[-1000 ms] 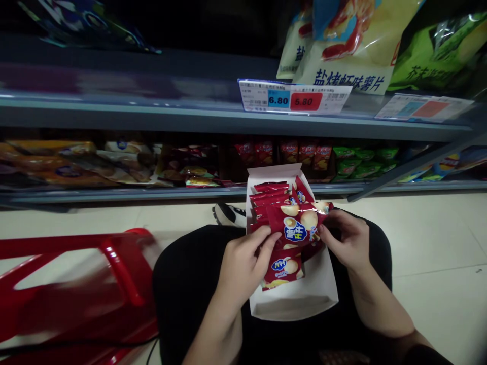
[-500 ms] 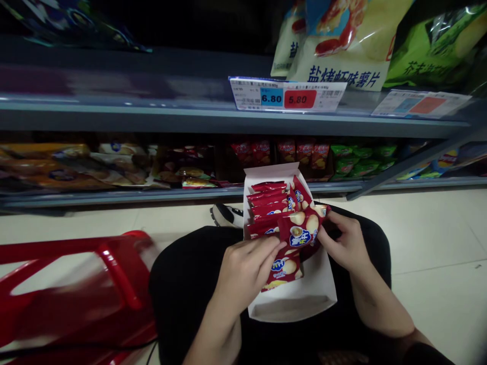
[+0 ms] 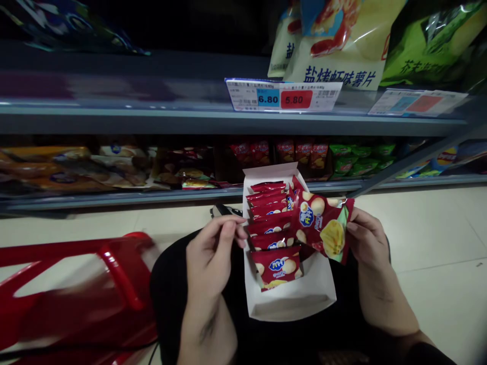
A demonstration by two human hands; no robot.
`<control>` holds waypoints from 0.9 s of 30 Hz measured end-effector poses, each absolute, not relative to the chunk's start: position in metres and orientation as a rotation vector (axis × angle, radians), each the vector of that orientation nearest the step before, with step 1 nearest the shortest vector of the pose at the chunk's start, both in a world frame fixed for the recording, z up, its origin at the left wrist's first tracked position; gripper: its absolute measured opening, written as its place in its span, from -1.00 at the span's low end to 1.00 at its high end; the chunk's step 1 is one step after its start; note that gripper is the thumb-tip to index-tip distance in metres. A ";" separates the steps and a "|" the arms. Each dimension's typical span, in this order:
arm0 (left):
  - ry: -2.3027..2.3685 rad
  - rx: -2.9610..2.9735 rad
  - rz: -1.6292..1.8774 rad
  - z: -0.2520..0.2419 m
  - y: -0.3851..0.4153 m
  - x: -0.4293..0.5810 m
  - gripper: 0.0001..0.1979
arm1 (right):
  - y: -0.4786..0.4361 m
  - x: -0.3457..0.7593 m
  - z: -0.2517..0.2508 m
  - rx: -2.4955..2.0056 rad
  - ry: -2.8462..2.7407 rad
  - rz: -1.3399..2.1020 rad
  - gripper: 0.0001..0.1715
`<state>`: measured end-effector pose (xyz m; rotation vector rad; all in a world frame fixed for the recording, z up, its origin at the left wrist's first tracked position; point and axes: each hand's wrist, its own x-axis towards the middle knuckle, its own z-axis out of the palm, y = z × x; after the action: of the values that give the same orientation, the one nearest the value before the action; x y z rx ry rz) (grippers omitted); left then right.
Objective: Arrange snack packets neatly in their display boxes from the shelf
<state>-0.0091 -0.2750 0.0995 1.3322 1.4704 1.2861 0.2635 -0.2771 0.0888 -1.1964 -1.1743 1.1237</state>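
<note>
A white cardboard box (image 3: 291, 304) rests on my lap, with several red snack packets (image 3: 279, 266) standing in a row along its left side. My right hand (image 3: 367, 235) pinches the edge of another red snack packet (image 3: 323, 223), tilted over the right side of the box. Its front shows a blue logo, round snacks and a yellow piece on green. Beside the box's left wall is my left hand (image 3: 213, 251), fingers bent and a little apart with nothing in them. Its fingertips are at the wall; whether they touch it I cannot tell.
A red plastic basket or cart (image 3: 125, 274) stands on the floor at left. Ahead, a metal shelf (image 3: 190, 121) holds snack bags (image 3: 338, 45) above a price tag (image 3: 283, 95). Red packets (image 3: 285, 152) and green packets (image 3: 346, 162) fill the lower level. My shoe (image 3: 224, 210) shows below it.
My left hand has let go of the red packet and moved left to the box's wall. My right hand has drawn the packet to the right and turned it.
</note>
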 end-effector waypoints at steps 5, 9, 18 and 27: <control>1.375 1.438 1.070 0.096 -0.280 0.008 -0.73 | -0.280 0.247 0.081 -1.051 -1.071 1.100 -0.77; 1.234 1.390 1.207 0.096 -0.286 0.013 -0.80 | -0.284 0.239 0.079 -0.919 -1.283 1.105 -0.80; 1.298 1.428 1.497 0.104 -0.289 -0.017 -0.85 | -0.278 0.235 0.101 -0.748 -1.977 0.951 -0.90; 1.246 1.987 1.093 0.122 -0.301 -0.052 -0.75 | -0.281 0.222 0.087 -1.258 -2.487 0.751 -0.74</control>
<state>-0.0521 -0.3012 0.1219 1.9866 1.2459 1.0927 0.2223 -0.2810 0.0871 -1.2583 -2.4869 0.7509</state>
